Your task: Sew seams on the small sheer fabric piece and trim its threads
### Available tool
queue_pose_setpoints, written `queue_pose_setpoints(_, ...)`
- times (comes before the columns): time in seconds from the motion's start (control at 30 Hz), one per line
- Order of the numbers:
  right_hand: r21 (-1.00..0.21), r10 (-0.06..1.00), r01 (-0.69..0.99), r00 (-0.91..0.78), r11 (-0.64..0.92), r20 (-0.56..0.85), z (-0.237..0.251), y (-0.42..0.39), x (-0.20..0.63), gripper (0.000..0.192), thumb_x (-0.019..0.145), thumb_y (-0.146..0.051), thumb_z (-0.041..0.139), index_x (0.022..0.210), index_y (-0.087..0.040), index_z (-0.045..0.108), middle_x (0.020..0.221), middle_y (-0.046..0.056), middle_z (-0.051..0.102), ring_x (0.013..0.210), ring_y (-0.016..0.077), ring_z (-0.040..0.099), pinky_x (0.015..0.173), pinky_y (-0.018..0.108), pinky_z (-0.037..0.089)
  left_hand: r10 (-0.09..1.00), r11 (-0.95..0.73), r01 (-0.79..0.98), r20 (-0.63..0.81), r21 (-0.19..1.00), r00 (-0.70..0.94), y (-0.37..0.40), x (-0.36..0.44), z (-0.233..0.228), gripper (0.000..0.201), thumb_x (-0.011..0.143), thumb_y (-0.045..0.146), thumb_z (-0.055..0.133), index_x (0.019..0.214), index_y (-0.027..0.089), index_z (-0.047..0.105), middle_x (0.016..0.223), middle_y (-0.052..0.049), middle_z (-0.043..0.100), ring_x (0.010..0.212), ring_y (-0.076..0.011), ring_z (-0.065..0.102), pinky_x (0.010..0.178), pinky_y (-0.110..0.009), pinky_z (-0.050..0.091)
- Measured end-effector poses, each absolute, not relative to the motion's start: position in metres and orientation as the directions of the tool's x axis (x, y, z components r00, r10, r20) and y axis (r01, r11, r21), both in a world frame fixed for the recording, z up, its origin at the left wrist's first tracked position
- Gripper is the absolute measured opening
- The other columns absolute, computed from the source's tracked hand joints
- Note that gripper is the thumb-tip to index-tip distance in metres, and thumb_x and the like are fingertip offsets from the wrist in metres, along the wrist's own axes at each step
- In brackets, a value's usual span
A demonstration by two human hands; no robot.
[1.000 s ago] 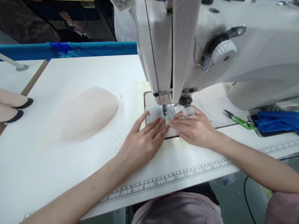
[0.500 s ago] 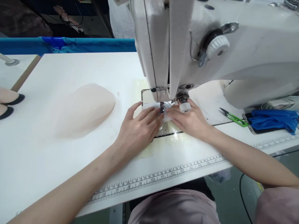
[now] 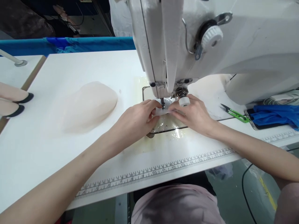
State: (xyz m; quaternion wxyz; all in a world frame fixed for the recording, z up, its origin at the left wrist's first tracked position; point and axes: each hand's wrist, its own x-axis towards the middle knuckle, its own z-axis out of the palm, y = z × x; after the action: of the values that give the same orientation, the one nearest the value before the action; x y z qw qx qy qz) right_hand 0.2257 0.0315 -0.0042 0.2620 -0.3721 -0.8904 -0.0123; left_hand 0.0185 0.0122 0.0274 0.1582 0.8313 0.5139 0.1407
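A small pale fabric piece [image 3: 161,111] is seen at the centre of the frame, lying on the needle plate directly under the presser foot [image 3: 163,104] of a white sewing machine [image 3: 210,46] that fills the upper right. The left hand [image 3: 134,121] is placed just left of the foot, its fingers curled and pinched on the near edge of the fabric piece. The right hand [image 3: 193,113] is laid just right of the foot with fingers extended nearly flat, the tips pressed onto the same piece — a white thimble-like cap [image 3: 184,101] is worn on one finger. Whether the right fingers close around the cloth or merely press on it cannot be told. The two hands are nearly touching at the fabric. Both forearms are rested across the white table [image 3: 70,155], along whose near edge a printed ruler scale [image 3: 163,169] is run. A soft heap of cream-coloured material [image 3: 88,105] is noted at middle left, well apart from the hands. Green-handled thread snips [image 3: 234,112] are recorded at middle right beside a blue folded cloth [image 3: 273,113]. At the far left edge two pale rounded forms with black tips [image 3: 14,102] are partly cut off — their nature is not determinable.
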Motion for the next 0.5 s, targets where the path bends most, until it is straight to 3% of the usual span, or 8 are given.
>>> queue_pose_setpoints(0.1,-0.138,0.657,0.709,-0.538,0.692,0.527,-0.007,0.035,0.224,0.023,0.094,-0.028,0.051,0.088,-0.02,0.072,0.072,0.001,0.069,0.065,0.0158,0.057,0.065,0.029,0.044,0.871,-0.474,0.754,0.117,0.454,0.477,0.02,0.017,0.018,0.024,0.085,0.021,0.053,0.102,0.018,0.069,0.078,-0.003,0.059,0.058,-0.0125,0.054,0.051,-0.025,0.043)
queue_pose_setpoints(0.2,-0.146,0.651,0.712,-0.515,0.687,0.558,-0.011,0.036,0.223,0.025,0.095,-0.028,0.051,0.088,-0.02,0.073,0.074,0.001,0.071,0.065,0.0155,0.057,0.066,0.029,0.044,0.843,-0.523,0.672,0.2,0.524,0.499,0.028,0.015,0.013,0.022,0.088,0.026,0.052,0.087,0.018,0.073,0.073,-0.002,0.055,0.057,-0.011,0.051,0.053,-0.025,0.042)
queue_pose_setpoints(0.37,-0.178,0.682,0.718,-0.508,0.673,0.527,-0.013,0.035,0.223,0.027,0.096,-0.03,0.05,0.086,-0.021,0.074,0.069,0.0,0.071,0.065,0.0162,0.06,0.066,0.031,0.044,0.824,-0.52,0.613,0.159,0.595,0.544,0.03,0.013,0.016,0.033,0.092,0.031,0.05,0.069,0.018,0.071,0.066,0.0,0.05,0.055,-0.0096,0.047,0.051,-0.024,0.039)
queue_pose_setpoints(0.43,-0.188,0.666,0.691,-0.529,0.698,0.526,-0.012,0.032,0.224,0.026,0.096,-0.029,0.05,0.087,-0.022,0.073,0.067,-0.002,0.071,0.065,0.0148,0.061,0.069,0.03,0.044,0.795,-0.575,0.616,0.191,0.538,0.575,0.025,0.012,0.013,0.034,0.094,0.03,0.049,0.071,0.017,0.071,0.07,-0.002,0.051,0.058,-0.0104,0.048,0.055,-0.026,0.042)
queue_pose_setpoints(0.5,-0.196,0.62,0.627,-0.581,0.754,0.527,-0.01,0.029,0.226,0.022,0.094,-0.025,0.052,0.087,-0.022,0.073,0.074,-0.003,0.073,0.07,0.0137,0.065,0.076,0.029,0.045,0.743,-0.668,0.648,0.28,0.366,0.608,0.016,0.013,0.007,0.03,0.094,0.028,0.048,0.08,0.017,0.072,0.077,-0.005,0.055,0.064,-0.0137,0.052,0.06,-0.03,0.044)
